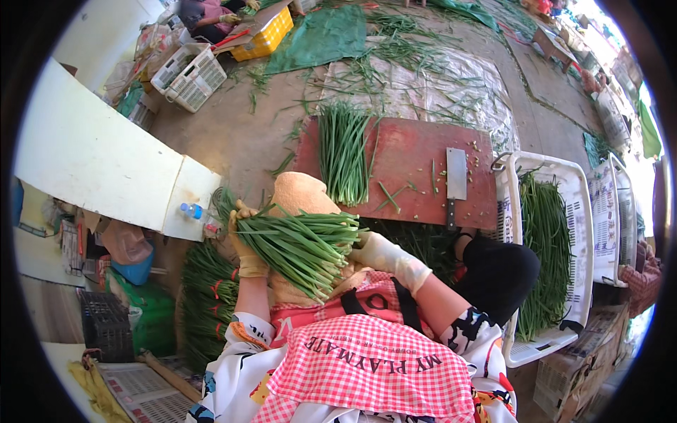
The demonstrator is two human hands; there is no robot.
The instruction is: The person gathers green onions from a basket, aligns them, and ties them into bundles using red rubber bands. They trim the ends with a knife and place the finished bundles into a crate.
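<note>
A loose bunch of green garlic chives (301,246) lies across my lap, over an orange towel (301,193). My left hand (246,240), in a yellowish glove, grips its leafy end. At the cut-stem end is my right hand (373,248) in a pale glove, its fingers partly hidden by the stems; whether they close on them I cannot tell. Beyond my lap, a second pile of chives (344,153) rests on a red board (404,158). A cleaver (456,180) with a black handle lies towards the board's right side, among small stem trimmings.
A white plastic crate (579,211) of chives stands at my right. Tied chive bundles (209,296) are stacked at my left, below a white ledge (106,148) bearing a small bottle (191,210). Another person (211,20) sits at the far left by a yellow crate (270,34).
</note>
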